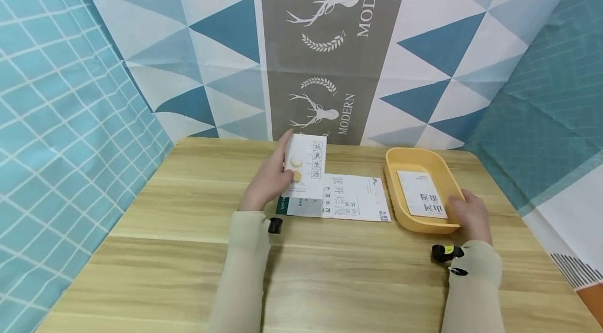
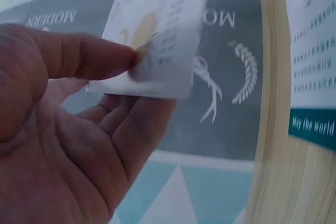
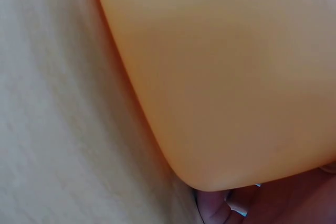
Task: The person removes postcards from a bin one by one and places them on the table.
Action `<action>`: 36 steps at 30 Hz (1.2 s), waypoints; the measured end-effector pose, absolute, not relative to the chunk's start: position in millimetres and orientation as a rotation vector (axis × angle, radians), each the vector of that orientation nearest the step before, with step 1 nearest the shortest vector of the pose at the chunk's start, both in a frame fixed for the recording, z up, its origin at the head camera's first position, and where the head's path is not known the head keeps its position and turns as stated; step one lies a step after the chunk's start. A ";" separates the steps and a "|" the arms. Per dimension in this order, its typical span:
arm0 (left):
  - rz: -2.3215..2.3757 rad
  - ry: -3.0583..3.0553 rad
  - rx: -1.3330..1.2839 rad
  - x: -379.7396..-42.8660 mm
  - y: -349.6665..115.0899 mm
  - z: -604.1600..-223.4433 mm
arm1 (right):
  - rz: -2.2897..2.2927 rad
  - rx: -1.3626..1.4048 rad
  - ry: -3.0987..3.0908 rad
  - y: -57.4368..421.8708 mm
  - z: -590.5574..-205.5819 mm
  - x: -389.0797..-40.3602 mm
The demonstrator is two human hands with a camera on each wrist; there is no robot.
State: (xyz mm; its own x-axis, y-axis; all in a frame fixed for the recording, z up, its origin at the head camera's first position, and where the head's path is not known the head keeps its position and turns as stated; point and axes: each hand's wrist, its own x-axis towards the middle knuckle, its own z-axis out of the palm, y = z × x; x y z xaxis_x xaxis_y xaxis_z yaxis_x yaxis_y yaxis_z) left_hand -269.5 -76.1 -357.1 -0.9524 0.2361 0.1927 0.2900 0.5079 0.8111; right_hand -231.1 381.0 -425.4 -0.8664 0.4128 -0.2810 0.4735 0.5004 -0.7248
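Note:
My left hand [image 1: 269, 180] pinches a white card [image 1: 308, 144] with a yellow moon drawing and boxed Chinese characters, thumb in front and fingers behind. The left wrist view shows that card [image 2: 173, 72] from its lower edge. In the head view it overlaps more printed cards [image 1: 365, 194] lying on the table, one with a dark green end strip. To the right is a yellow plastic tray [image 1: 393, 191] holding a white card [image 1: 418, 192] with black characters. My right hand [image 1: 473, 215] grips the tray's right side near its front corner. Up close in the right wrist view, the tray [image 3: 226, 103] hides most of that hand.
The wood-grain table [image 1: 188, 259] reaches back to a patterned cloth [image 1: 226, 34] with deer heads and blue triangles. A teal grid cloth [image 1: 61, 102] hangs at the left, and another teal cloth [image 1: 546, 92] at the right.

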 end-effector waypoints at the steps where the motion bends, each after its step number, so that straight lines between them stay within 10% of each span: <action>1: -1.437 -2.692 -0.453 -269.6 -79.4 -357.2 | -1.324 0.792 2.651 380.6 -425.6 -231.3; 36: -1.296 -2.985 -0.135 -294.3 -106.2 -415.2 | -1.373 0.831 2.590 377.8 -425.1 -232.0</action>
